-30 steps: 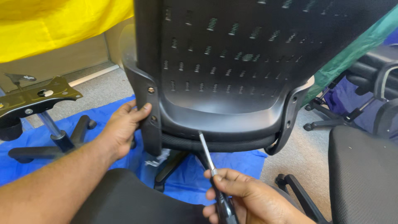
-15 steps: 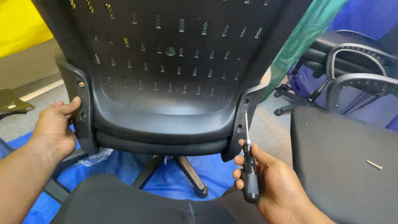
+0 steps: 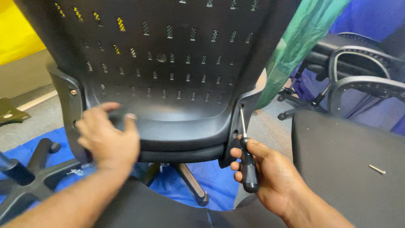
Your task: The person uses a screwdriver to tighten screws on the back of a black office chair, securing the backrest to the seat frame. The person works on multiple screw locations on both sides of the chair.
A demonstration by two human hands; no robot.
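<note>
- We see our right hand [image 3: 270, 177], in the lower right of the frame, clenched around the black ribbed handle of a screwdriver [image 3: 247, 156].
- The screwdriver stands nearly upright, its long axis running from the handle at the bottom up and slightly left; the thin metal shaft points up to a screw hole in the right bracket [image 3: 236, 126] of a black chair back [image 3: 168, 76].
- The tip sits at the hole, just right of the frame's centre.
- Our left hand [image 3: 107, 137], at centre left, is blurred; its fingers curl against the lower left edge of the chair back, and we cannot tell whether it grips anything.
- The chair back fills the upper middle, pierced with rows of small slots.
- A blue sheet [image 3: 202, 185] covers the floor below, with a black star-shaped chair base [image 3: 29, 173] at lower left.
- A loose screw [image 3: 376, 169] lies on a dark seat cushion [image 3: 350, 169] at lower right.
- Green cloth [image 3: 295, 46] hangs at upper right, yellow cloth [image 3: 12, 33] at upper left.
</note>
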